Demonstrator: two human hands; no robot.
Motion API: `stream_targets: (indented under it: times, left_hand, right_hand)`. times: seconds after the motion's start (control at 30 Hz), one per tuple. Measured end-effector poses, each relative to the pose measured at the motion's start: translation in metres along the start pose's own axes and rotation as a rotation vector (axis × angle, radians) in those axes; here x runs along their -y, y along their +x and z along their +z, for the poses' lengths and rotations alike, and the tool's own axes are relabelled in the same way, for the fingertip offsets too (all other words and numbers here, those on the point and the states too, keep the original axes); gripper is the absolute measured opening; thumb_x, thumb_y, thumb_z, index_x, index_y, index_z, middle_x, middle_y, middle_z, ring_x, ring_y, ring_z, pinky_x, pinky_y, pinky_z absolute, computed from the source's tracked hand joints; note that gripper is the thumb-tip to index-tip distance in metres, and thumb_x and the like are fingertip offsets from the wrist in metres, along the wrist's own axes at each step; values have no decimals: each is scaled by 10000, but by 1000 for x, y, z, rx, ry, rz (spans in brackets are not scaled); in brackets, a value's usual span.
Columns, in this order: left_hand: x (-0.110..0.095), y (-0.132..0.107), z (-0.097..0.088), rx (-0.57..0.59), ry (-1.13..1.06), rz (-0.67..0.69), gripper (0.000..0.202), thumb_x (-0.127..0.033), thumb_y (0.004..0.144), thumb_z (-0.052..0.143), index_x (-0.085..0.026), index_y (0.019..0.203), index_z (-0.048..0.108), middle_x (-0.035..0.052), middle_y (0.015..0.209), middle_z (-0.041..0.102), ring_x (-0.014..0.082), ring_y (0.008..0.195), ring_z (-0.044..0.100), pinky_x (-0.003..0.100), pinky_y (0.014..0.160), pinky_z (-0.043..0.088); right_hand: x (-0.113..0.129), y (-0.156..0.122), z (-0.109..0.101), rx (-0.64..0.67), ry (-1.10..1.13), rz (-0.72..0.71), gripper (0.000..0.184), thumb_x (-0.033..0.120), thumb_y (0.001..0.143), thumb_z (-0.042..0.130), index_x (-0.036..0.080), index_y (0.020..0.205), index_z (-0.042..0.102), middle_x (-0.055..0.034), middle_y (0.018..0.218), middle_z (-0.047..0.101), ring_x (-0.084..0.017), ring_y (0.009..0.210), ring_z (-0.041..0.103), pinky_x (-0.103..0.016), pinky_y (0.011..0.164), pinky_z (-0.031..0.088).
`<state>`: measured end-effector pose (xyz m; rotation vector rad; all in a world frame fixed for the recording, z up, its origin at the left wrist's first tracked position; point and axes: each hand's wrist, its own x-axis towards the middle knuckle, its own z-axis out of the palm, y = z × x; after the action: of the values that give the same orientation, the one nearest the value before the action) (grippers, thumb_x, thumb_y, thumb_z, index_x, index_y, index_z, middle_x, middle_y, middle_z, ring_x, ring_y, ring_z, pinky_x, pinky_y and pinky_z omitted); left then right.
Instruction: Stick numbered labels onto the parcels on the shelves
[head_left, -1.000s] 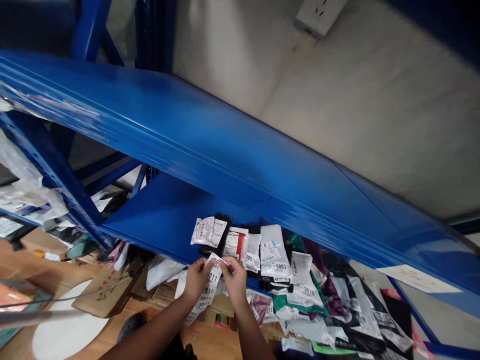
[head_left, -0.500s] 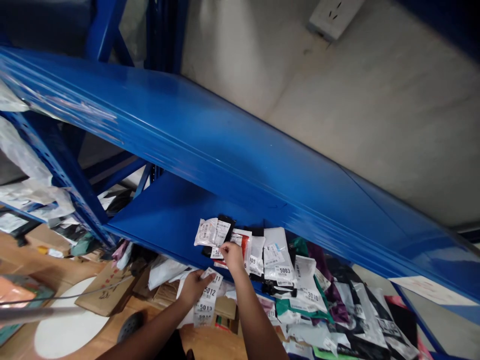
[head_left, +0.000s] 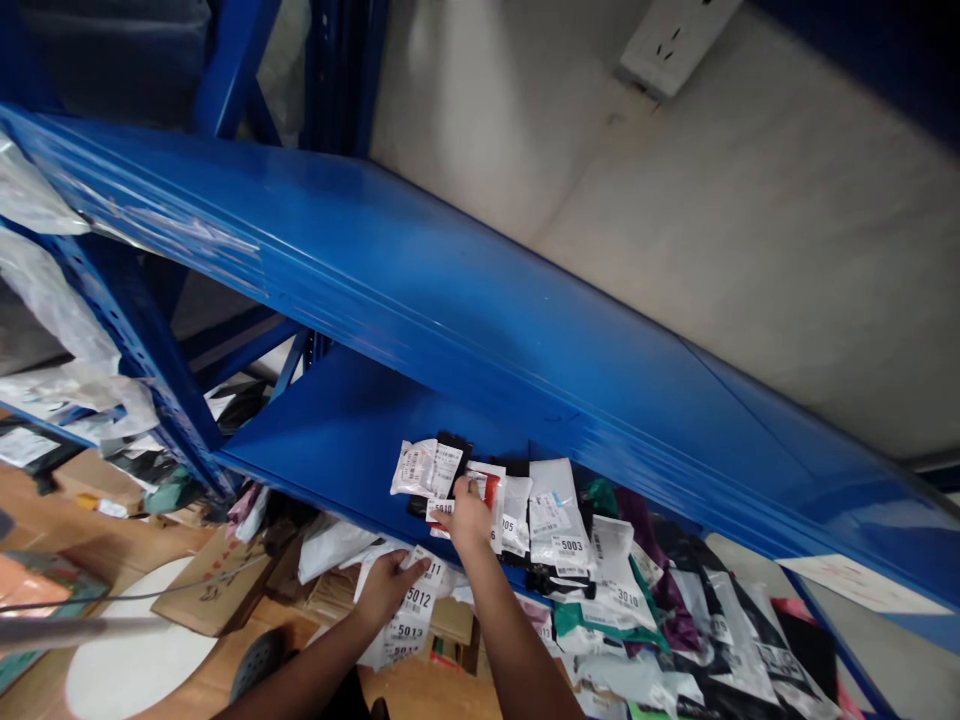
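Note:
In my left hand (head_left: 391, 588) is a strip of white number labels (head_left: 411, 618), pinched near its upper end; 5012 and 5013 can be read on it. My right hand (head_left: 471, 515) rests at the row of parcels, thumb at a white 5010 label (head_left: 441, 507) and fingers apart from the thumb, nearest a red-and-white parcel (head_left: 491, 490). That label sits at the lower edge of a small parcel (head_left: 415, 467) and a black one behind it. A white parcel marked 5003 (head_left: 551, 510) lies farther right.
A blue shelf beam (head_left: 375, 270) crosses above my hands, over the blue shelf board (head_left: 322, 430). More bagged parcels (head_left: 622, 590) crowd the lower right. A cardboard box (head_left: 214, 580) stands on the floor to the left. A power strip (head_left: 675, 45) is on the wall.
My right hand has gone from a pinch at the 5010 label to a wider spread, slightly right. The label's number now shows fully. The label strip has tilted and shifted slightly left.

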<state>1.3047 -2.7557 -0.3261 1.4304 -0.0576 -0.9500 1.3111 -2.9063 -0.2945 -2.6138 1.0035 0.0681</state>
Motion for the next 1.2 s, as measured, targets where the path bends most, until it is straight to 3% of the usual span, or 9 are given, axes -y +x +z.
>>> stream_targets:
  times: [0.17, 0.27, 0.37, 0.47, 0.63, 0.77, 0.9, 1.03, 1.2]
  left_hand:
    - [-2, 0, -1, 19, -14, 33, 544, -701, 451, 637, -189, 548, 478, -37, 460, 481, 110, 440, 404, 235, 446, 302]
    - [-5, 0, -3, 18, -26, 89, 531, -688, 489, 637, -183, 563, 489, -31, 500, 504, 117, 486, 433, 234, 475, 337]
    - [-8, 2, -6, 25, -43, 169, 515, -678, 552, 611, -173, 601, 520, -37, 529, 498, 114, 518, 430, 233, 505, 347]
    - [-12, 6, -10, 31, -50, 250, 478, -639, 614, 594, -163, 614, 557, -31, 545, 505, 121, 552, 439, 237, 534, 364]
    - [-13, 15, -11, -41, -68, 323, 426, -585, 643, 603, -161, 682, 604, 11, 654, 603, 155, 647, 510, 250, 599, 415]
    - [-9, 22, -10, -220, -66, 305, 474, -652, 650, 550, -189, 578, 482, -35, 523, 465, 117, 530, 403, 237, 517, 358]
    - [-6, 24, -11, -335, -42, 261, 551, -738, 643, 472, -228, 531, 296, -70, 476, 326, 102, 488, 333, 233, 493, 332]
    - [-7, 22, -13, -258, 45, 227, 581, -778, 635, 406, -236, 516, 232, -76, 464, 264, 88, 446, 276, 227, 435, 277]
    - [-12, 22, -34, -46, 297, 241, 569, -735, 614, 450, -221, 479, 247, -62, 449, 306, 91, 452, 330, 221, 448, 281]
  right_hand:
    - [-11, -3, 1, 36, 101, -72, 231, 155, 565, 793, 198, 719, 626, -77, 832, 679, -281, 832, 639, -342, 727, 446]
    - [-19, -14, -5, 30, 248, -85, 237, 252, 579, 793, 195, 750, 639, -73, 820, 688, -261, 755, 641, -344, 695, 464]
    - [-17, -34, -12, 71, 468, -197, 254, 427, 794, 582, 206, 892, 662, -60, 862, 712, -222, 767, 658, -312, 699, 494]
    - [-10, -52, -12, 117, 635, -299, 299, 459, 813, 531, 206, 855, 683, -45, 817, 722, -210, 766, 667, -280, 683, 508]
    - [-5, -57, 5, -45, 762, -251, 293, 457, 756, 592, 171, 743, 654, -64, 705, 690, -208, 648, 631, -284, 597, 487]
    - [-1, -58, 20, -181, 822, -192, 300, 468, 769, 576, 173, 723, 607, -31, 600, 629, -172, 533, 574, -262, 511, 451]
    - [9, -62, 29, -262, 829, -195, 268, 432, 773, 589, 180, 697, 640, -36, 641, 644, -183, 609, 590, -282, 603, 465]
    - [7, -43, 25, -305, 854, -185, 267, 437, 721, 636, 179, 662, 673, -47, 651, 664, -196, 625, 597, -300, 627, 468]
    - [-12, 11, 0, -418, 913, -85, 386, 533, 718, 587, 161, 761, 683, -55, 676, 666, -171, 558, 548, -301, 560, 445]
